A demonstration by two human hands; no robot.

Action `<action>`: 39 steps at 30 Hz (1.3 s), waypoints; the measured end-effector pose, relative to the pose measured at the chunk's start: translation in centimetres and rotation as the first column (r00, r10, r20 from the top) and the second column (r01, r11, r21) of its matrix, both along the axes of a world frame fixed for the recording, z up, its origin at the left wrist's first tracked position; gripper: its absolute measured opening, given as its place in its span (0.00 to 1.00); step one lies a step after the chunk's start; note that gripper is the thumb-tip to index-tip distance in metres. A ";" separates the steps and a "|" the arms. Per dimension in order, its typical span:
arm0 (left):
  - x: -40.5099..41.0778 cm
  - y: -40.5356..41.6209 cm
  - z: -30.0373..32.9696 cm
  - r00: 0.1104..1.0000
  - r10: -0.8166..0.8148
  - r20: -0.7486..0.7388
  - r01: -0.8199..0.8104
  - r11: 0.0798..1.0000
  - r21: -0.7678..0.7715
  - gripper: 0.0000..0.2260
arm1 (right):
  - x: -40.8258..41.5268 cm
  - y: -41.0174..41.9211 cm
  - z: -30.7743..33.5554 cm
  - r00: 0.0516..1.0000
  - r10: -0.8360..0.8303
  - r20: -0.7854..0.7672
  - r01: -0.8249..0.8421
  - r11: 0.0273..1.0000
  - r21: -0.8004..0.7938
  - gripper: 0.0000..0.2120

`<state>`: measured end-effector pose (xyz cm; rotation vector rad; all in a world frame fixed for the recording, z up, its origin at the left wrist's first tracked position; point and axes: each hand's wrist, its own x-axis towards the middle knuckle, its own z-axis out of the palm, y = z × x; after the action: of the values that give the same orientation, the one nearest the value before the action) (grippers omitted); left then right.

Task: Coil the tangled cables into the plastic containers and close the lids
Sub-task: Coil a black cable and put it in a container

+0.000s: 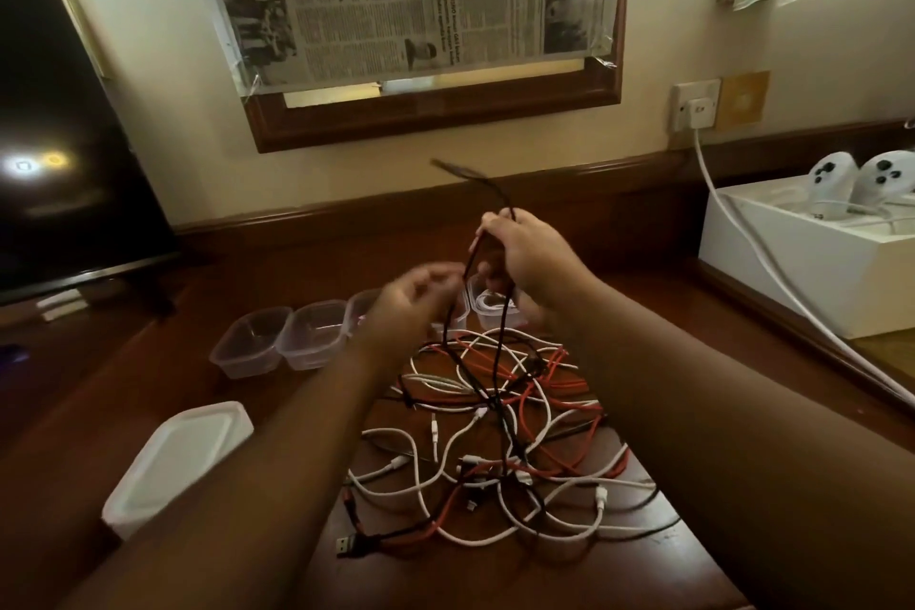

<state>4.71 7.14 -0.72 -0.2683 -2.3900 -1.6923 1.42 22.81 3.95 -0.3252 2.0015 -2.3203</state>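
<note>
Item: dark cable [487, 292], pinched in my right hand [525, 258] and raised above the table [693, 560], its plug end sticking up past my fingers, so its length hangs free of the knot below.

Item: my left hand [411, 307], blurred; fingers curled at the same cable lower down, apparently gripping it to draw it out, though I cannot tell for certain.

Item: tangled pile [500, 436] of white, red and black cables, spread on the table under both hands.

Item: open clear containers [277, 342], in a row beyond the pile, within reach; one container [495, 307] at the right end already holds a white coil.

Item: lids [173, 461], stacked at my left, set aside for closing later.

Item: television [59, 139], far left.
</note>
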 end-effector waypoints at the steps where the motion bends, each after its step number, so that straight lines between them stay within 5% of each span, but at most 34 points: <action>1: 0.6 0.0 -1.5 1.000 -0.022 0.010 0.023 0.990 -0.138 0.08 | -0.2 0.2 -0.1 0.999 0.011 0.045 -0.003 0.983 -0.181 0.10; 5: 0.9 -0.6 -5.7 0.996 0.087 -0.007 -0.085 0.952 -0.293 0.09 | -0.8 2.1 0.1 0.957 0.113 0.267 0.125 0.670 -0.732 0.15; 8: 0.0 -1.5 -6.9 0.947 0.320 0.012 -0.317 0.945 -0.083 0.13 | -0.9 4.2 -0.5 0.937 0.087 0.337 0.238 0.548 -0.802 0.16; 11: -0.7 -1.3 -6.0 0.894 0.381 0.236 -0.435 0.866 0.249 0.13 | -0.1 5.1 -2.4 0.949 -0.108 0.298 0.261 0.798 -0.543 0.12; 14: -1.4 -0.3 -3.4 0.855 0.287 0.431 -0.480 0.751 0.453 0.12 | 0.5 4.2 -4.4 0.982 -0.169 0.080 0.163 0.984 0.069 0.06; 16: -1.5 0.6 -1.3 0.850 0.139 0.509 -0.449 0.697 0.559 0.13 | 1.0 3.2 -4.9 0.998 -0.052 0.026 0.038 0.927 0.374 0.08; 18: -1.9 1.0 0.1 0.854 0.034 0.519 -0.399 0.684 0.611 0.13 | 1.7 2.1 -4.9 0.997 0.074 0.011 -0.070 0.865 0.496 0.13; 22: -3.1 1.5 2.0 0.903 -0.068 0.424 -0.279 0.658 0.699 0.14 | 2.2 0.8 -5.0 0.970 0.233 -0.065 -0.172 0.853 0.492 0.18; 28: -3.8 1.8 3.2 0.948 -0.150 0.280 -0.164 0.526 0.835 0.13 | 1.6 -0.8 -4.1 0.968 0.212 -0.132 -0.079 0.761 0.644 0.05; 32: -2.9 1.5 2.6 0.967 -0.055 0.249 -0.196 0.462 0.865 0.07 | 0.9 -1.3 -3.5 0.991 0.044 -0.130 0.017 0.901 0.433 0.06; 35: -1.6 1.9 -0.4 0.975 0.063 0.212 -0.191 0.724 0.663 0.15 | 0.4 -1.0 -2.7 0.994 -0.039 0.097 0.047 0.996 -0.078 0.06; 37: -0.1 2.5 -2.7 0.993 0.018 0.117 -0.066 0.906 0.419 0.17 | -0.2 -0.6 -2.0 0.988 -0.012 0.153 0.065 0.936 -0.345 0.08; 39: 0.5 2.6 -4.4 0.998 -0.001 0.058 -0.010 0.981 0.192 0.16 | -0.7 -0.2 -1.6 0.985 -0.016 0.169 0.099 0.864 -0.494 0.12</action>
<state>5.17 9.72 -5.09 -0.1854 -2.2423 -1.9373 0.68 22.62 2.39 -0.0910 1.3252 -2.7789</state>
